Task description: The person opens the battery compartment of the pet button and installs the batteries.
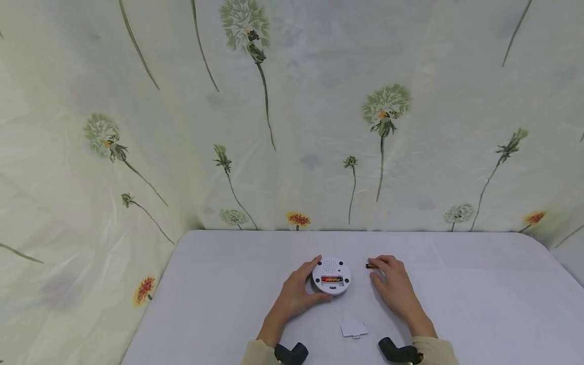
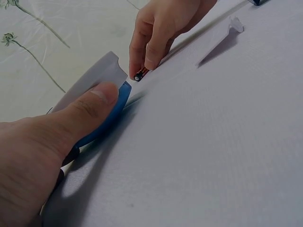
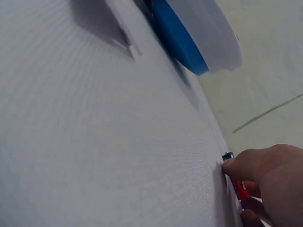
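Pinching loose battery [image 1: 371, 266] in right grip [image 1: 395, 285], pointing left toward round device [image 1: 330, 264] clasped in left grip [image 1: 295, 293], lower centre of frame.

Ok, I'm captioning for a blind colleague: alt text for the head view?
The left hand grips a round device with a battery in its open compartment; the right hand pinches another battery. A white cover lies on the table.

Device [image 1: 330, 267] left — held battery [image 1: 371, 266] right

The right hand [image 1: 395, 287] partly hides a battery [image 1: 371, 266] (label too small).
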{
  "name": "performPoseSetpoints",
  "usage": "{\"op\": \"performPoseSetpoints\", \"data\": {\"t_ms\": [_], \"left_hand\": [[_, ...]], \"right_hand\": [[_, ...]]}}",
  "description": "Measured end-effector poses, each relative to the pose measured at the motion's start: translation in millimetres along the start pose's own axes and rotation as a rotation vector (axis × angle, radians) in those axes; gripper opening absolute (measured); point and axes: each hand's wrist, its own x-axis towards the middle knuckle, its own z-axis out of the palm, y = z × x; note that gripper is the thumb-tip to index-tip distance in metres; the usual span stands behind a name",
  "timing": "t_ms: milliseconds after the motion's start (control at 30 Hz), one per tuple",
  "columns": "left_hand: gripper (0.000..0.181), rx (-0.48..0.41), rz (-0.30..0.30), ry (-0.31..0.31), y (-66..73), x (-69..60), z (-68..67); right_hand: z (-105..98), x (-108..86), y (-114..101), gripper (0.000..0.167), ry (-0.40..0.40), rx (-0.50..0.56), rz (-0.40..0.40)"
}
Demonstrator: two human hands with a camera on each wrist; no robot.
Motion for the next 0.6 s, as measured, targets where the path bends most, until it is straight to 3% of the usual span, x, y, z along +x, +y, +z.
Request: {"op": "performPoseSetpoints", "data": {"t_ms": [367, 600], "left_hand": [[0.095, 0.008, -0.030, -0.001, 0.1, -0.7, 1.1], [0.095, 0.002, -0.038, -0.003, 0.6, -0.8, 1.1]], "right_hand": [[0.2, 1.1, 1.0, 0.027, -0.006, 0.013, 0.042], [1.1, 1.1, 0.8, 0.015, 0.020, -0.006, 0.018]]}}
